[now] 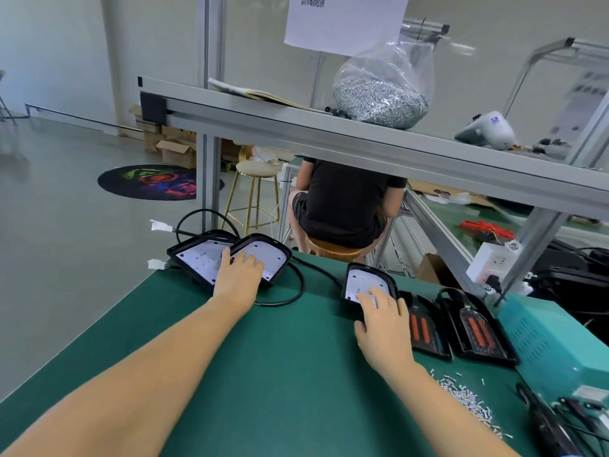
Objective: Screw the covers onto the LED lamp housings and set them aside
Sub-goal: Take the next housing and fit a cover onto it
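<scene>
Partly, right hand (382, 321) hides housing (364, 282).

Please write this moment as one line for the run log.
left hand: rests on overlapping housings | right hand: on single housing | covers: lying beside, not fitted | screws: loose on mat

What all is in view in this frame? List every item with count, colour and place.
lamp housings: three, black with white insides; two at far left mat edge, one centre
covers: two, black with orange strips, right of centre housing
loose screws: pile, silver, near right of mat
bag of screws: one, clear, on upper shelf
mat: one, green, covering bench
machine box: one, teal, right edge
stool: one, gold-legged, behind bench
seated person: one, black shirt, behind bench
left hand: resting on far-left housings
right hand: resting on centre housing
</scene>
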Demonstrator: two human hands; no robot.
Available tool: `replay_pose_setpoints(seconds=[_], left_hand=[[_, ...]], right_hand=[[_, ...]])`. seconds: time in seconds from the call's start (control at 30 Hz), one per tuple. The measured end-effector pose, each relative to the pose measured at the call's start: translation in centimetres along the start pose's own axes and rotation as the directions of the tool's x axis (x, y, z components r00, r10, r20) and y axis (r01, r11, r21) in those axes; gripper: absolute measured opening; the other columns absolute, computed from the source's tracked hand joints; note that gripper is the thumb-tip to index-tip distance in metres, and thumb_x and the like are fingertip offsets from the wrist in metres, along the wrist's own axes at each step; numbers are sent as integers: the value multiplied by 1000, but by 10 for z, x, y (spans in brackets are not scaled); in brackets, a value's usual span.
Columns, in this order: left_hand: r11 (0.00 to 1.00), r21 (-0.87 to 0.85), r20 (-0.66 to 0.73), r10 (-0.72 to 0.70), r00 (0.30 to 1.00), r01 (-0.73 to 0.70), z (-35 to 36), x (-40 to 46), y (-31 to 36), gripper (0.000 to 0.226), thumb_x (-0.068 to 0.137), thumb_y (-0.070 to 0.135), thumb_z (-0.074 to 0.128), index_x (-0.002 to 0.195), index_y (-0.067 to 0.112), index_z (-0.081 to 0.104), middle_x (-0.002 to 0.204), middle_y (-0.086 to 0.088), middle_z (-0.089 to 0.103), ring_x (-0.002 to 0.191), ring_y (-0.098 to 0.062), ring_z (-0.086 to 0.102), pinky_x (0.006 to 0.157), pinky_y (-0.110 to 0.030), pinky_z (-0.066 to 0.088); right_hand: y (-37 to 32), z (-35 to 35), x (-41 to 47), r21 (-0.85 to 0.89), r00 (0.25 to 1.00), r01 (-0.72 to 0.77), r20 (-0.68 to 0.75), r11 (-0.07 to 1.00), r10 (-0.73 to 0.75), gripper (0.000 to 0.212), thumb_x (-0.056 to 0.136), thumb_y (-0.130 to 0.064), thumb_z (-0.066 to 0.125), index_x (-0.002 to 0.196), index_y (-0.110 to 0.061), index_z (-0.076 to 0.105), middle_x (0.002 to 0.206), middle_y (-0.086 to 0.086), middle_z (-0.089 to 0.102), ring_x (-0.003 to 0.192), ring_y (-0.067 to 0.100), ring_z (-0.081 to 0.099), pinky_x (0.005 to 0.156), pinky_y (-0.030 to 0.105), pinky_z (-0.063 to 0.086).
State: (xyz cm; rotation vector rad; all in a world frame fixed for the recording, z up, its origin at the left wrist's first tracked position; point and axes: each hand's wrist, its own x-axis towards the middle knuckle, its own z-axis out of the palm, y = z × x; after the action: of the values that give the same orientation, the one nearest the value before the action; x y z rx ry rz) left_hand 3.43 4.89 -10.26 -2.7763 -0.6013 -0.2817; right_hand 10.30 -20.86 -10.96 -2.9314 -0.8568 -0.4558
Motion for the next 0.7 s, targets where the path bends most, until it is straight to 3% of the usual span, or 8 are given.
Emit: replay_pose_setpoints(seconds=[0.1, 0.2, 0.3, 0.4, 0.43, 0.5, 0.63, 0.7], left_hand=[[995, 63, -19, 78, 997, -77, 2, 8, 0, 42, 85, 4, 51, 126, 15, 48, 120, -5, 53, 115, -26, 48, 114, -46, 17], [980, 117, -54, 170, 984, -163, 2, 14, -3, 37, 83, 0, 49, 117, 15, 51, 114, -4, 54, 107, -25, 50, 99, -35, 30], [956, 108, -114, 284, 952, -273, -3, 12, -9, 36, 81, -4, 47, 112, 14, 53, 107, -5, 56, 101, -26, 52, 87, -31, 33], [931, 131, -311, 366, 877, -341, -18, -1, -13, 34, 47, -4, 74, 76, 12, 65, 69, -3, 58, 64, -21, 58, 64, -26, 43], [925, 120, -375, 379, 846, -361, -24, -9, -13, 38, 33, -7, 76, 63, 13, 63, 58, -1, 54, 52, -21, 54, 56, -23, 42], [915, 95, -467, 388, 795, -392, -34, -26, -9, 39, 29, -11, 68, 59, 13, 62, 55, -1, 51, 49, -21, 51, 52, -22, 42], [886, 28, -600, 386, 701, -464, -49, -68, 16, 34, 50, -5, 42, 67, 14, 64, 63, -1, 52, 55, -22, 51, 56, -29, 35], [872, -52, -653, 339, 677, -487, -52, -93, 31, 36, 61, -3, 34, 69, 14, 65, 63, -1, 52, 56, -22, 50, 59, -28, 27]], right_hand=[[-11, 1, -6, 61, 994, 110, 14, 992, -111, 50, 96, -25, 46, 145, -26, 36, 150, -4, 31, 140, 16, 25, 118, 36, 9], [-28, 3, -11, 207, 989, 142, 12, 968, -148, 51, 97, -23, 48, 146, -22, 37, 148, -4, 34, 139, 16, 27, 119, 33, 8], [-46, 3, -15, 385, 990, 114, 36, 916, -138, 53, 98, -26, 49, 148, -21, 35, 150, -5, 33, 139, 15, 28, 115, 25, 18], [-59, 1, -14, 600, 988, -6, 126, 800, -87, 54, 98, -29, 51, 149, -22, 34, 152, -6, 33, 140, 11, 29, 109, 24, 27], [-62, -1, -14, 681, 986, -63, 155, 730, -59, 54, 98, -31, 52, 148, -21, 35, 151, -5, 36, 138, 11, 33, 109, 24, 28], [-69, -9, -12, 827, 967, -225, 253, 515, 16, 55, 98, -36, 54, 148, -21, 37, 146, -1, 45, 130, 11, 44, 108, 25, 32], [-80, -25, -15, 895, 895, -446, 446, 14, -13, 48, 99, -45, 47, 143, -28, 36, 131, -4, 54, 109, 13, 61, 97, 33, 48], [-80, -28, -21, 867, 880, -476, 468, -149, -86, 33, 100, -40, 49, 131, -29, 44, 123, -2, 60, 102, 18, 66, 88, 36, 55]])
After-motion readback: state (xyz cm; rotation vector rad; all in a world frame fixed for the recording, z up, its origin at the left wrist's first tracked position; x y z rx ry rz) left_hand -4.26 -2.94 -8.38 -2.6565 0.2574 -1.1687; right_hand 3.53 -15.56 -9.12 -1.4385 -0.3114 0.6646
